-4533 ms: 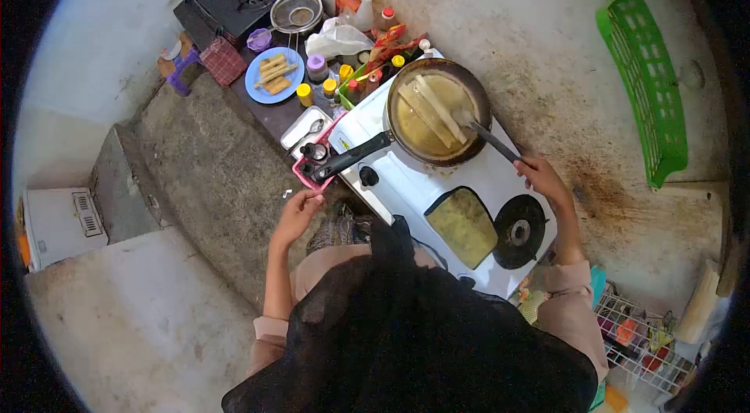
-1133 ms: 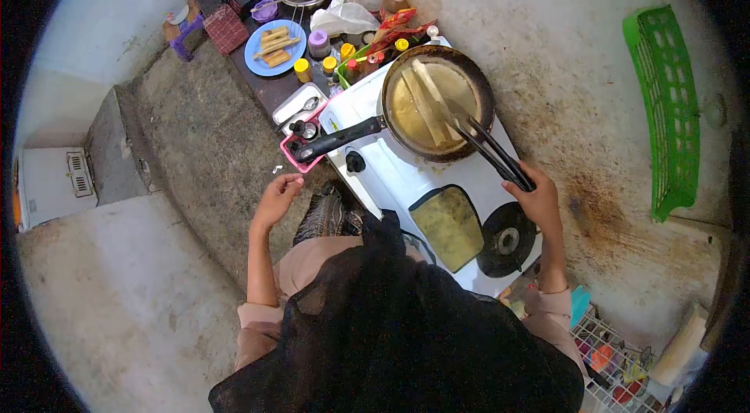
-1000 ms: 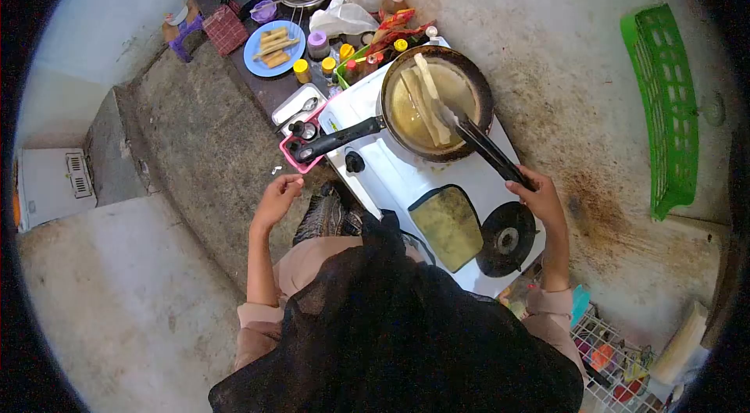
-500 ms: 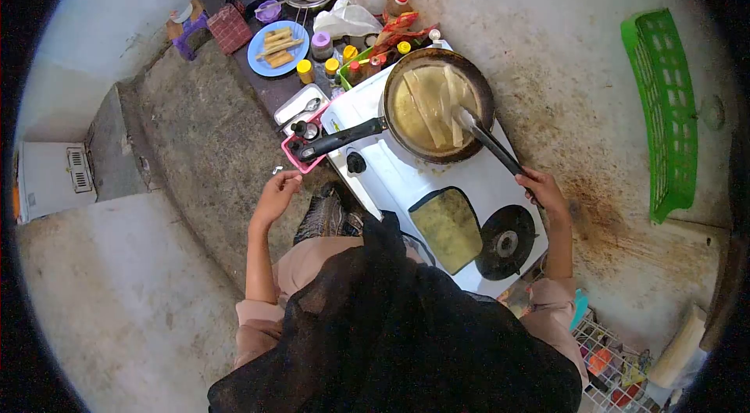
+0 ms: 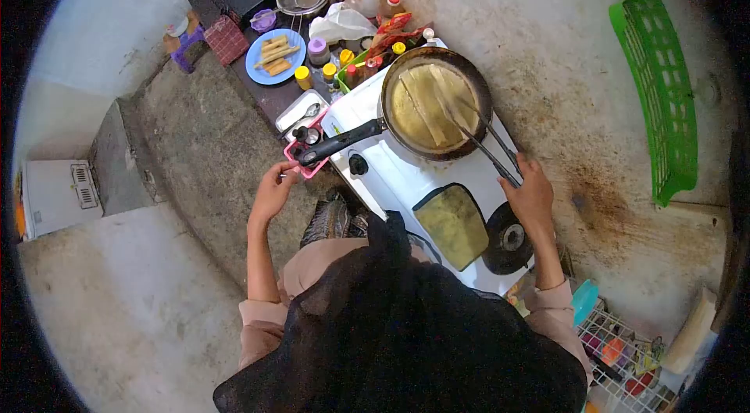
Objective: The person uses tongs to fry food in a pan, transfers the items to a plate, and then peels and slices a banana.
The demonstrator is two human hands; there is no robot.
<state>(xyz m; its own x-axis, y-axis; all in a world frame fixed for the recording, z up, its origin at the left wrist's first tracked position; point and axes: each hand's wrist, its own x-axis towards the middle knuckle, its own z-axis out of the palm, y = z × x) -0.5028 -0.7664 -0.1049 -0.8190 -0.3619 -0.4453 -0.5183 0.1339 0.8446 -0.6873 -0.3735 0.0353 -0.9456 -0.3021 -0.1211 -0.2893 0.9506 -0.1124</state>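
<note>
My right hand grips a pair of dark tongs, whose two arms are spread apart and reach over the rim into the frying pan. Long pale rolled snacks lie side by side in yellowish oil inside the pan, with the tong tips at the right-hand ones. The pan's black handle points left toward my left hand. That hand is loosely closed, thumb and fingers together, its fingertips right at the edge of a pink basket below the handle.
The pan sits on a white stove with a dark-edged square pad and a black burner. Browned rolls lie on a blue plate at the far left. Spice jars and bottles crowd between plate and pan. A green rack hangs right.
My right hand has turned and moved slightly left, and the tongs' arms have spread apart. My left hand has shifted slightly up to the pink basket's edge.
</note>
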